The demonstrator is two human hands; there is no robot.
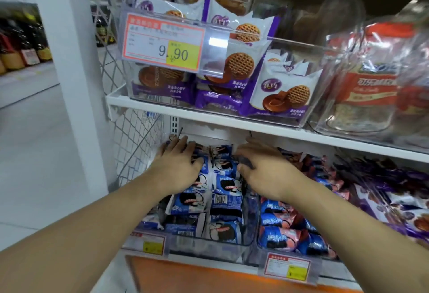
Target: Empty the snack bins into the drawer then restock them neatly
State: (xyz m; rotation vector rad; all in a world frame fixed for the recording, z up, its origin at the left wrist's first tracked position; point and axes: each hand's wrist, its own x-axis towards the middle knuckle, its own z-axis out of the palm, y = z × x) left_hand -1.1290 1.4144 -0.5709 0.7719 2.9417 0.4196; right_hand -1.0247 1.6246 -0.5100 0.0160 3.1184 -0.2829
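Note:
A clear plastic bin (209, 249) on the lower shelf holds several blue cookie packs (226, 186) in rows. My left hand (178, 162) reaches into the bin's left side, fingers straight and lying on the packs at the back. My right hand (262, 167) reaches in on the right side, fingers bent over the packs, thumb against a blue pack. Whether it grips a pack is hidden. The orange drawer (209, 278) shows at the bottom edge below the bin.
A neighbouring bin (262, 244) of pink-and-blue packs stands to the right, purple packs (394, 202) beyond. The shelf above (232, 118) carries a bin of purple waffle-cookie packs (281, 93) with a 9.90 price tag (162, 42). A white post (72, 72) stands left.

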